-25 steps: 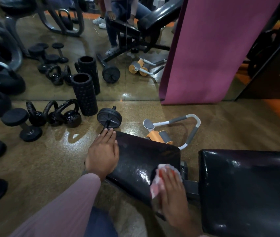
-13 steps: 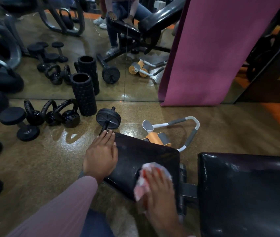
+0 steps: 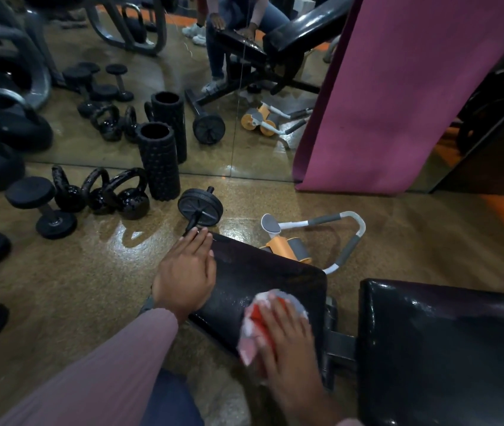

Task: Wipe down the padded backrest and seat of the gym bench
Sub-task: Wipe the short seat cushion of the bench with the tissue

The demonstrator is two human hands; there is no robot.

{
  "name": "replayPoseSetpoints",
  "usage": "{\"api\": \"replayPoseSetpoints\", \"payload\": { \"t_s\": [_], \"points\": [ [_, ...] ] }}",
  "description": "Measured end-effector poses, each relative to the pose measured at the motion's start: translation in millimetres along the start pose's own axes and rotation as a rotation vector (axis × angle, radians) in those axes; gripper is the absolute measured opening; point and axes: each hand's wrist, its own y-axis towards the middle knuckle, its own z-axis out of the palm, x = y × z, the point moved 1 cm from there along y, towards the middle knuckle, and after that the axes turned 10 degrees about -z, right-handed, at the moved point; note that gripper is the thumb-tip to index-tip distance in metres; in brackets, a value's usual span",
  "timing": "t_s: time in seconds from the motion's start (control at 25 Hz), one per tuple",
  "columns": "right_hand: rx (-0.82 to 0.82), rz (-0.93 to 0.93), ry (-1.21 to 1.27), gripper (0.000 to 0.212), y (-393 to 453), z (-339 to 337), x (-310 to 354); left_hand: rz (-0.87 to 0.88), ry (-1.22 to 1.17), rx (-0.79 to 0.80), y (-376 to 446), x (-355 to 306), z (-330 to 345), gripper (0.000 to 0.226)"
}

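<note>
The bench's black padded seat (image 3: 263,278) lies low in the middle of the head view, shiny and wet-looking. The larger black backrest pad (image 3: 447,348) sits to its right across a metal gap. My left hand (image 3: 186,272) rests flat on the seat's left edge, fingers together and pointing away. My right hand (image 3: 287,342) presses a red and white cloth (image 3: 263,321) onto the near right part of the seat. The cloth is blurred.
On the floor beyond the seat lie a black ab wheel (image 3: 200,208), an orange and grey roller (image 3: 290,247), kettlebells (image 3: 127,198), dumbbells (image 3: 41,207) and a foam roller (image 3: 160,161). A mirror and a purple mat (image 3: 398,96) stand behind.
My right hand slid the cloth leftward across the seat, then back a little toward the right. My left hand stayed on the seat's left edge.
</note>
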Motion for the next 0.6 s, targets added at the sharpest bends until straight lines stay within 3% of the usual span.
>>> {"api": "replayPoseSetpoints", "payload": {
  "t_s": [0.16, 0.28, 0.44, 0.52, 0.6],
  "points": [
    [-0.088, 0.414, 0.012, 0.072, 74, -4, -40, -0.009, 0.016, -0.003, 0, -2, 3, 0.052],
    [-0.042, 0.271, 0.01, 0.07, 115, -2, 15, 0.001, 0.037, 0.009, 1, -3, 1, 0.053],
    [0.05, -0.01, 0.046, 0.054, 45, 2, 48, 0.0, 0.016, 0.012, 0, -1, 1, 0.053],
    [0.014, 0.025, 0.005, 0.052, 27, -3, 12, -0.005, 0.009, 0.004, 0, -2, 2, 0.052],
    [-0.01, 0.176, -0.01, 0.055, 51, -7, -24, -0.013, 0.01, 0.002, 0, -3, 2, 0.051]
  ]
}}
